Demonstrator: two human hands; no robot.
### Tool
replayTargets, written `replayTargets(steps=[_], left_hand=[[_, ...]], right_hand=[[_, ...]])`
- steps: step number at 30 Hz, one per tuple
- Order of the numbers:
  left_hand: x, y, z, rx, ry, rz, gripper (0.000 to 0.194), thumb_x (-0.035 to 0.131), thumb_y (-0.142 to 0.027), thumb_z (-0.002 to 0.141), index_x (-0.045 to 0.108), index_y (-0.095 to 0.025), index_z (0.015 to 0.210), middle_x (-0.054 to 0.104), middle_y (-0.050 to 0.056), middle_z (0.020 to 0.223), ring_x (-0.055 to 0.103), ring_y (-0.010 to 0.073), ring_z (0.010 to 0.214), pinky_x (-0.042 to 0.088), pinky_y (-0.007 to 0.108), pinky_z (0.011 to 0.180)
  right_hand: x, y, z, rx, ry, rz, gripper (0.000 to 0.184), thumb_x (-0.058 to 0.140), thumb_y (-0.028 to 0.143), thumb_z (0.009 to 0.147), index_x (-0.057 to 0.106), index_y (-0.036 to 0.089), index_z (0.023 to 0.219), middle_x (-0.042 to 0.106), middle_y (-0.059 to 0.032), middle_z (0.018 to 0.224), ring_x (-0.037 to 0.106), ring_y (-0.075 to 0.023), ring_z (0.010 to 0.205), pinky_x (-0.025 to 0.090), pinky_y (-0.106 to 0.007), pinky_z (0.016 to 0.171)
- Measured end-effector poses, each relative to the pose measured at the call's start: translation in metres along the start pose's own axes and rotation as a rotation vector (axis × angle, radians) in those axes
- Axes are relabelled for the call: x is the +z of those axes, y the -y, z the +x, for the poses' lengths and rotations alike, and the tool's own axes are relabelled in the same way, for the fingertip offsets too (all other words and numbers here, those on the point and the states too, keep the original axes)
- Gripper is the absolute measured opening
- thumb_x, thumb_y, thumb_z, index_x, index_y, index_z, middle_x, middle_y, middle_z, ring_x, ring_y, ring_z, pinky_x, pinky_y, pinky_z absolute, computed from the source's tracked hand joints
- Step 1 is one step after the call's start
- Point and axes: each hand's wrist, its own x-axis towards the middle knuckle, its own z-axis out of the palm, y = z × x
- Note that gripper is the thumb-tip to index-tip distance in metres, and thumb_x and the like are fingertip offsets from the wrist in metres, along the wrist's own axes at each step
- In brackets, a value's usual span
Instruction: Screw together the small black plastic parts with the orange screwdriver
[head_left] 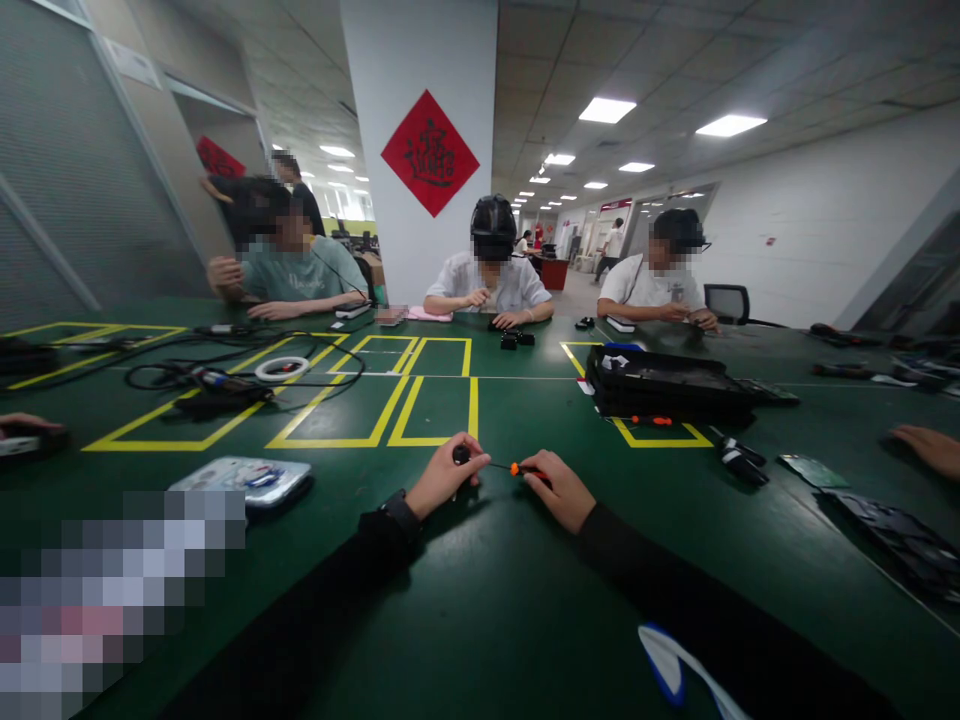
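Observation:
My right hand point(559, 488) is closed around the handle of an orange and black screwdriver point(516, 469). Its thin shaft points left, and the tip reaches the fingers of my left hand point(444, 476). Those fingers pinch a small black part point(460, 455) with a rounded end, mostly covered by the fingers. Whether the tip sits in the part or only touches it, I cannot tell. Both hands are just above the green table point(495, 600), near its middle.
Left of my hands lies a phone in a clear case point(259, 478), with black cables point(210, 385) and a white ring point(282, 369) behind. A black tray point(667, 382) stands right, near a black device point(742, 460). Several people sit around the table; a person's hand point(930, 447) rests far right.

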Motion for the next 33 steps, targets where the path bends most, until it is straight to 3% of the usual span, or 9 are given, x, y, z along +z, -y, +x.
replayTargets(steps=[11, 22, 33], left_hand=[[0.001, -0.003, 0.0, -0.001, 0.032, 0.021, 0.028, 0.055, -0.041, 0.07, 0.049, -0.016, 0.08, 0.054, -0.003, 0.066, 0.051, 0.0069, 0.049, 0.04, 0.021, 0.051], [0.001, -0.002, 0.0, -0.055, 0.047, 0.023, 0.029, 0.051, -0.044, 0.072, 0.049, -0.016, 0.081, 0.053, -0.004, 0.054, 0.05, 0.0081, 0.045, 0.034, 0.017, 0.042], [0.0, 0.003, 0.003, 0.009, 0.068, 0.034, 0.025, 0.053, -0.039, 0.072, 0.05, -0.016, 0.08, 0.053, -0.005, 0.059, 0.053, 0.008, 0.05, 0.041, 0.021, 0.056]], right_hand=[[-0.003, -0.002, -0.002, 0.048, 0.021, 0.066, 0.022, 0.048, 0.019, 0.08, 0.051, 0.019, 0.102, 0.055, -0.0046, 0.095, 0.051, -0.0155, 0.089, 0.039, -0.031, 0.081], [-0.001, -0.007, -0.001, 0.0, 0.033, 0.014, 0.02, 0.039, 0.02, 0.085, 0.055, 0.018, 0.097, 0.056, -0.0051, 0.091, 0.049, -0.0158, 0.087, 0.038, -0.031, 0.079], [-0.002, -0.004, -0.002, -0.032, 0.04, 0.043, 0.02, 0.052, 0.016, 0.076, 0.051, 0.017, 0.096, 0.053, -0.0047, 0.091, 0.048, -0.0153, 0.085, 0.039, -0.029, 0.077]])
